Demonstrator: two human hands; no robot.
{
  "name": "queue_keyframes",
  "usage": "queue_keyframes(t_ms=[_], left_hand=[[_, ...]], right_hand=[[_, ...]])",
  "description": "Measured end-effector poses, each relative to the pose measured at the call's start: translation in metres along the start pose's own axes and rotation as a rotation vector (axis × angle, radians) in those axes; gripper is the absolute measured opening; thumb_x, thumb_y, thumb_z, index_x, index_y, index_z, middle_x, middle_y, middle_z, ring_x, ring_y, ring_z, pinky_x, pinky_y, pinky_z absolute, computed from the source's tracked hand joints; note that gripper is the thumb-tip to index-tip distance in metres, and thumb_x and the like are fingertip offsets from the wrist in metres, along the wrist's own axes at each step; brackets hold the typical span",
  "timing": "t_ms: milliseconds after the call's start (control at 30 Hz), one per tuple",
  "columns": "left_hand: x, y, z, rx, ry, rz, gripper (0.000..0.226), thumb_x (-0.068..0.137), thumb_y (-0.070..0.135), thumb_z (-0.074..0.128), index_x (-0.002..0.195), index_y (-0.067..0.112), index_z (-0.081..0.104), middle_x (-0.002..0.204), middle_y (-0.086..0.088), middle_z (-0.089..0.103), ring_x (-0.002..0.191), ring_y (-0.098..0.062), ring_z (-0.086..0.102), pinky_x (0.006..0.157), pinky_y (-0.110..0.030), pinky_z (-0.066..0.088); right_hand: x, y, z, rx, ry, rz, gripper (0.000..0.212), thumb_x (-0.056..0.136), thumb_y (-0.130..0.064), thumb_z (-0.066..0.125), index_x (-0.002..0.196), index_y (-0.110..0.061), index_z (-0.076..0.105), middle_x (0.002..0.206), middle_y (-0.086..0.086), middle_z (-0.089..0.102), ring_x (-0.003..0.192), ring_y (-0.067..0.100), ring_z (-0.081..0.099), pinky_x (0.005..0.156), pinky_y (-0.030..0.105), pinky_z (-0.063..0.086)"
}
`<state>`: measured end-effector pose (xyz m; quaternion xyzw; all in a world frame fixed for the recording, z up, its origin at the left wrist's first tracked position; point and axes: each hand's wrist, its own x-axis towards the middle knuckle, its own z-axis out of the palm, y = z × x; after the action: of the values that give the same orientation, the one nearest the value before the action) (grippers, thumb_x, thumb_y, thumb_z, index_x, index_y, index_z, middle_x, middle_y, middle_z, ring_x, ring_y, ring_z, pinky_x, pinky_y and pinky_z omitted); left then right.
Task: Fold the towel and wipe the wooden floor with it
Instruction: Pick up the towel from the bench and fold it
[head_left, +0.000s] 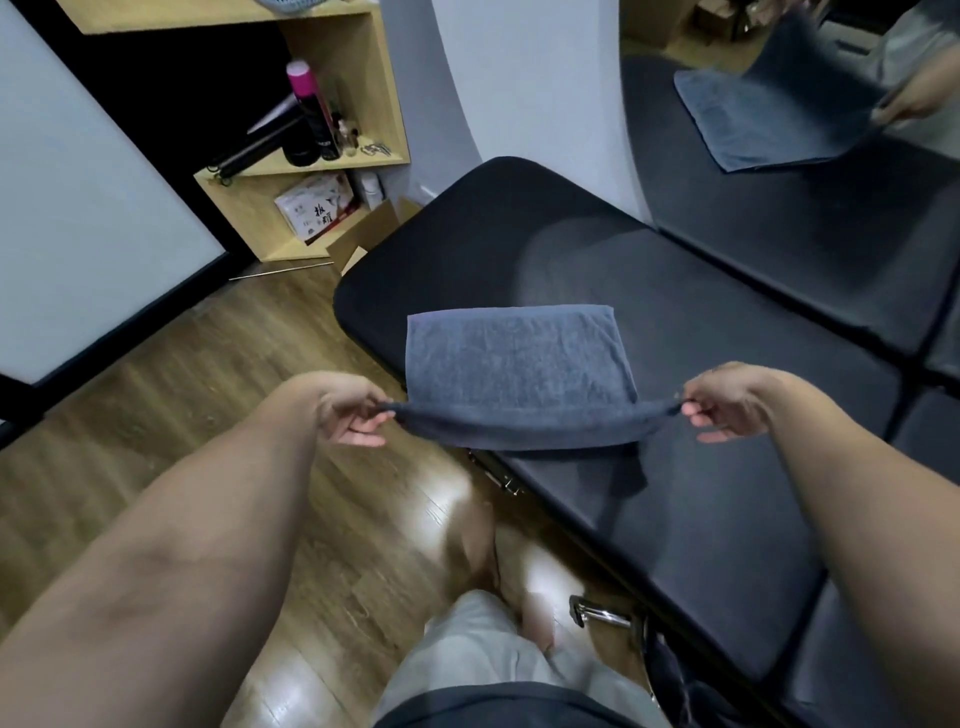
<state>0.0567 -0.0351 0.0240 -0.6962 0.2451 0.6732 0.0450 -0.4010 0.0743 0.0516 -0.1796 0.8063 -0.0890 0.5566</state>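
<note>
Folding the towel (519, 358) on the black bench (727, 332).

My left hand (353, 410) and right hand (727, 402) each pinch 1 near corner, lifted taut; next I carry that edge over to the far edge, before wiping the floor (218, 374).

Pinched between the left hand (347, 413) and right hand (727, 402), the towel (519, 364) is showing matt, nubby grey terry cloth. Beyond the grip, the padded bench (675, 291) is looking smooth, faintly sheened black vinyl; below it, the wooden floor (218, 374) is gleaming glossy.
</note>
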Motion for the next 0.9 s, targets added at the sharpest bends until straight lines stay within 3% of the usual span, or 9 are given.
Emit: queue_keyframes(t_ms=[300,433,500,600,667,733,800,900], left_hand=[[0.032,0.129,-0.022,-0.269,0.037,0.130,0.017,0.103,0.012,0.050,0.088,0.009,0.057,0.058,-0.003,0.066,0.036,-0.004,0.053,0.046,-0.032,0.059],[0.057,0.154,-0.021,-0.369,0.092,0.161,0.016,0.106,0.021,0.048,0.113,0.008,0.052,0.095,-0.013,0.069,0.076,-0.020,0.070,0.054,-0.041,0.059],[0.069,0.150,-0.016,-0.274,0.176,0.133,0.027,0.105,0.030,0.049,0.125,0.013,0.051,0.109,-0.014,0.066,0.088,-0.028,0.067,0.064,-0.046,0.056],[0.084,0.124,-0.003,-0.016,0.302,0.069,0.045,0.096,0.048,0.061,0.123,0.012,0.059,0.132,-0.011,0.061,0.098,-0.029,0.061,0.079,-0.049,0.048],[0.092,0.097,0.008,0.036,0.215,-0.001,0.078,0.087,0.061,0.065,0.145,0.013,0.046,0.149,-0.012,0.049,0.124,-0.032,0.055,0.089,-0.054,0.043],[0.098,0.072,0.019,0.008,0.078,-0.026,0.084,0.085,0.063,0.067,0.149,0.017,0.040,0.151,-0.006,0.048,0.136,-0.029,0.047,0.091,-0.055,0.043],[0.105,0.054,0.027,-0.039,0.075,-0.017,0.068,0.089,0.051,0.069,0.144,0.016,0.048,0.142,-0.003,0.055,0.130,-0.023,0.051,0.093,-0.053,0.048],[0.105,0.042,0.035,-0.044,0.118,-0.045,0.053,0.090,0.042,0.071,0.133,0.015,0.054,0.102,0.002,0.056,0.086,-0.014,0.052,0.092,-0.048,0.052]], right_hand=[[0.059,-0.124,-0.011,0.305,0.043,-0.081,0.017,0.106,-0.025,0.046,0.092,-0.023,0.056,0.084,-0.003,0.065,0.066,0.013,0.050,0.064,0.030,0.044],[0.089,-0.152,0.001,0.389,0.063,-0.095,0.020,0.107,-0.027,0.041,0.092,-0.023,0.054,0.091,0.003,0.066,0.072,0.020,0.055,0.064,0.034,0.048],[0.101,-0.149,0.012,0.316,0.108,-0.070,0.018,0.104,-0.026,0.049,0.089,-0.018,0.054,0.086,0.008,0.062,0.067,0.024,0.055,0.061,0.034,0.048],[0.110,-0.122,0.028,0.039,0.190,0.002,0.026,0.094,-0.029,0.065,0.081,-0.011,0.052,0.067,0.013,0.051,0.052,0.023,0.049,0.054,0.033,0.049],[0.114,-0.095,0.037,-0.108,0.220,0.064,0.041,0.087,-0.041,0.074,0.083,-0.006,0.054,0.072,0.016,0.055,0.055,0.026,0.052,0.053,0.037,0.054],[0.115,-0.071,0.046,-0.123,0.190,0.115,0.050,0.083,-0.048,0.077,0.096,-0.005,0.057,0.089,0.017,0.059,0.063,0.030,0.057,0.052,0.039,0.056],[0.115,-0.055,0.052,-0.051,0.156,0.146,0.047,0.084,-0.043,0.078,0.107,-0.009,0.056,0.098,0.013,0.061,0.065,0.026,0.058,0.050,0.036,0.055],[0.114,-0.044,0.058,0.073,0.158,0.153,0.029,0.090,-0.026,0.075,0.102,-0.011,0.054,0.109,0.010,0.058,0.067,0.020,0.050,0.056,0.039,0.052]])
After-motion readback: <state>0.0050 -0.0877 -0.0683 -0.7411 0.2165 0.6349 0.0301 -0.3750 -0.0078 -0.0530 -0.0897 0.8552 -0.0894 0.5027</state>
